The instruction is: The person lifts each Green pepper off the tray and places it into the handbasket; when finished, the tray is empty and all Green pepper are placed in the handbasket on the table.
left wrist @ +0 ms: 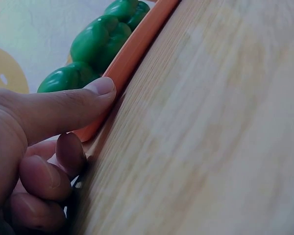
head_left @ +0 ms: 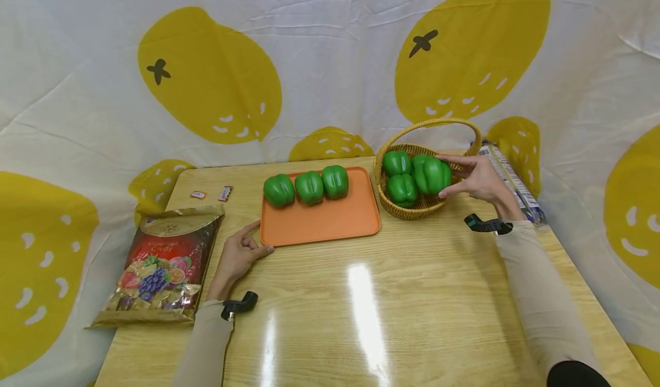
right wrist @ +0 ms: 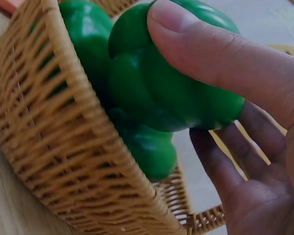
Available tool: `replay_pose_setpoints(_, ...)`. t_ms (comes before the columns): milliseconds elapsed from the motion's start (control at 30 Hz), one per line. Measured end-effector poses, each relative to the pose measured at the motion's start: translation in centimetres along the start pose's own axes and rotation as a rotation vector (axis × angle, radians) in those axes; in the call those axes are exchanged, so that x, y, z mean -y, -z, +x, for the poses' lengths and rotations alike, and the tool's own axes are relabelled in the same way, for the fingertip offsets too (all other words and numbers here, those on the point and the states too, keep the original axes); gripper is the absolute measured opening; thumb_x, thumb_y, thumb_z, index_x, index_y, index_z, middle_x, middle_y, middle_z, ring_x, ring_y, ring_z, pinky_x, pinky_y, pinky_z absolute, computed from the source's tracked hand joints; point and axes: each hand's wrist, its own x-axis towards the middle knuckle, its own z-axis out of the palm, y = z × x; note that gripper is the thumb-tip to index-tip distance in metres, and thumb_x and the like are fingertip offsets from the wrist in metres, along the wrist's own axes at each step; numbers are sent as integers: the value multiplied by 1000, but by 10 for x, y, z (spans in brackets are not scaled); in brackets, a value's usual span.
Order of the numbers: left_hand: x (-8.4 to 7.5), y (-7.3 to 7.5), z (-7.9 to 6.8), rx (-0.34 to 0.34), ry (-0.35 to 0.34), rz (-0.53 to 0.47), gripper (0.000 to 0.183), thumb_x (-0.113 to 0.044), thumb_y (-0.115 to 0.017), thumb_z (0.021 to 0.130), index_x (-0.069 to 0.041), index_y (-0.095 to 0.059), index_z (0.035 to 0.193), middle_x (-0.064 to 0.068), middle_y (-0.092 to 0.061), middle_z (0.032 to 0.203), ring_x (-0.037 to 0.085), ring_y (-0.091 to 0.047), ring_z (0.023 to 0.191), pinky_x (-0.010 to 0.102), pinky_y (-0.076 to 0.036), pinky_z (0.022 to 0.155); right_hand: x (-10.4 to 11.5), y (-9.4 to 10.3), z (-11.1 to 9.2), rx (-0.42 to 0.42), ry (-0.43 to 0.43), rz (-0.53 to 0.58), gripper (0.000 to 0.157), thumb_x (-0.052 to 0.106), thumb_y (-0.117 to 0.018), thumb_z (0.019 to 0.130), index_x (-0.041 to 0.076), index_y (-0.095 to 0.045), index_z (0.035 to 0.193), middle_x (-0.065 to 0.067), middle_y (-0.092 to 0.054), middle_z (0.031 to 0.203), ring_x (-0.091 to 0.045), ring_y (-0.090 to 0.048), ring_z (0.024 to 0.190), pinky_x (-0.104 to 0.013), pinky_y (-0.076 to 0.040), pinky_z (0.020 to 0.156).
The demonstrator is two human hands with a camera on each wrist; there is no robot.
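Observation:
In the head view my right hand point(head_left: 480, 178) grips a green bell pepper point(head_left: 435, 176) between thumb and fingers over the right side of a wicker basket point(head_left: 411, 212). The right wrist view shows the thumb across that pepper point(right wrist: 171, 93), above the basket rim, with other green peppers point(right wrist: 152, 152) under and beside it. My left hand point(head_left: 239, 255) holds the near left corner of an orange tray point(head_left: 330, 223), thumb against its front wall and index finger along its left side. Three green bell peppers point(head_left: 309, 188) sit in a row at the tray's back left.
A bag of mixed fruit candy point(head_left: 165, 266) lies left of my left hand. Two small wrapped candies point(head_left: 225, 193) rest behind it. A long plastic-wrapped package point(head_left: 513, 183) lies right of the basket, whose tall handle point(head_left: 438, 121) arches over the back. A patterned cloth hangs behind the table.

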Motion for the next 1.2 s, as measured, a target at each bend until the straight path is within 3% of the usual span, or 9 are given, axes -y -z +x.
replay_pose_setpoints(267,0,0,0,3,0,11,85,-30,-88,74,-14,-47,148,9,-62,66,12,-50,52,28,-44,60,-6,6,2,22,-143,-132,83,3,-94,59,9,-62,135,-16,-53,143,-19,-63,117,-26,-55,81)
replay_pose_setpoints(367,0,0,0,3,4,12,85,-29,-88,75,-14,-48,148,9,-62,66,12,-50,52,28,-45,59,-11,8,1,44,-132,-155,81,4,-94,59,8,-63,134,-19,-53,143,-18,-63,117,-25,-54,82)
replay_pose_setpoints(600,2,0,1,-2,11,-3,84,-28,-88,75,-14,-48,147,8,-63,66,12,-51,52,28,-45,59,-15,6,4,154,-90,-145,79,-2,-90,65,5,-58,138,-12,-54,142,3,-55,119,-18,-46,94)
replay_pose_setpoints(733,2,-1,1,-7,9,-13,84,-27,-88,75,-14,-48,147,9,-62,66,13,-52,52,28,-45,60,-12,4,6,220,-40,-154,82,-3,-88,67,3,-53,141,-18,-49,144,2,-50,124,-15,-42,99)
replay_pose_setpoints(900,2,-2,1,-9,5,-16,84,-26,-88,74,-14,-49,147,9,-62,66,13,-52,52,28,-45,59,-6,2,5,211,-33,-243,72,7,-85,77,11,-54,142,-15,-50,145,1,-51,122,-14,-43,95)
replay_pose_setpoints(1067,3,-2,2,-9,-1,-11,84,-27,-88,74,-15,-49,147,8,-62,65,12,-52,52,28,-45,60,-1,-2,5,158,-96,-283,61,14,-82,83,16,-59,139,-10,-56,141,-5,-58,117,-22,-48,92)
replay_pose_setpoints(1200,3,-1,2,-13,-1,-4,83,-27,-88,74,-15,-49,147,8,-62,65,13,-52,52,28,-46,61,9,-7,3,163,-143,-299,62,15,-81,83,14,-57,140,-12,-54,143,-23,-57,124,-42,-47,100)
